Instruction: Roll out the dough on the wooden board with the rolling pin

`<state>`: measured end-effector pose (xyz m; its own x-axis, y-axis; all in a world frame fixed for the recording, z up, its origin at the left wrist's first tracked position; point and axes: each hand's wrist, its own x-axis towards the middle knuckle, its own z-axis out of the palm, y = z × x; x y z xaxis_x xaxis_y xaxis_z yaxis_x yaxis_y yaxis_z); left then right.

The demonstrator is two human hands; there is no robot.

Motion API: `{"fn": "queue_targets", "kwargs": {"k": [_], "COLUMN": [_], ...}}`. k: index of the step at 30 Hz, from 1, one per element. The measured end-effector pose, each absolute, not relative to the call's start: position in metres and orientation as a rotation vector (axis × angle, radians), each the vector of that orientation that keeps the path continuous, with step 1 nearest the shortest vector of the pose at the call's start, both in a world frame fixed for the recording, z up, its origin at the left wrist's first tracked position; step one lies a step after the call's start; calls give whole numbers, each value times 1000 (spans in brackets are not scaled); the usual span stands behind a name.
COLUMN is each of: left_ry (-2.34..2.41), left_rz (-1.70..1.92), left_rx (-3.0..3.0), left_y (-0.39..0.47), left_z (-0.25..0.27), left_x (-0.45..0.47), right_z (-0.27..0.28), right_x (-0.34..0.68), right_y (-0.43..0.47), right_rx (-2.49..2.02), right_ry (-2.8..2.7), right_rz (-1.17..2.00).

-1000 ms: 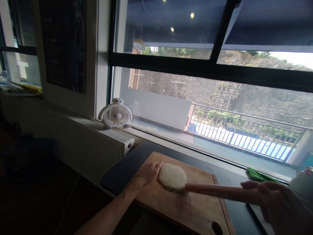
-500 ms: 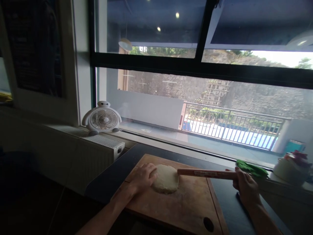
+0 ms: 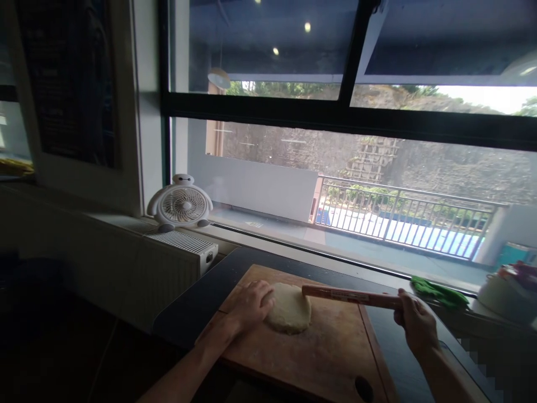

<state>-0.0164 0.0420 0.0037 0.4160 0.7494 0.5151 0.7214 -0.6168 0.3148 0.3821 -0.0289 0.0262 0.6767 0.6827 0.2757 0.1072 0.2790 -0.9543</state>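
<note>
On a wooden board [image 3: 319, 352] lies a flat, roundish piece of pale dough [image 3: 290, 310]. My left hand [image 3: 251, 302] is at the dough's left edge, its fingers curled and its thumb against that edge; the fingertips are partly hidden. My right hand [image 3: 417, 322] is closed round one end of a wooden rolling pin [image 3: 352, 295]. The pin points left, and its far end is over the upper right edge of the dough. Whether it presses on the dough, I cannot tell.
The board rests on a dark table [image 3: 188, 302] by a window. A white fan [image 3: 184, 204] stands on a radiator [image 3: 180, 257] at the left. On the sill at the right are a green cloth [image 3: 438, 292] and a pale container [image 3: 505, 294].
My right hand has shifted left, so the rolling pin's end reaches slightly farther over the dough. My left hand stays at the dough's edge. The whole view has shifted a little.
</note>
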Motion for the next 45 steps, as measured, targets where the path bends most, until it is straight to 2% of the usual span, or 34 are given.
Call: {"fn": "queue_targets", "kwargs": {"k": [7,23,35,45], "left_ry": [1345,1424,1562,1792], "left_rz": [990,1020,1105,1375], "left_rx": [2605,2560,2485,2114], "left_y": [42,40,45,63], "left_z": [4,6,0,-14], "left_x": [-17,-16,-16,-30], "right_z": [18,59,159,174], "right_x": [373,327,211,135], "right_y": [-15,20,35,56], "right_rx": [-1272,-1242,-1153,-775], "right_ry": [-725,-900,-1243,-1256], "right_rz": [439,420,240,634]}}
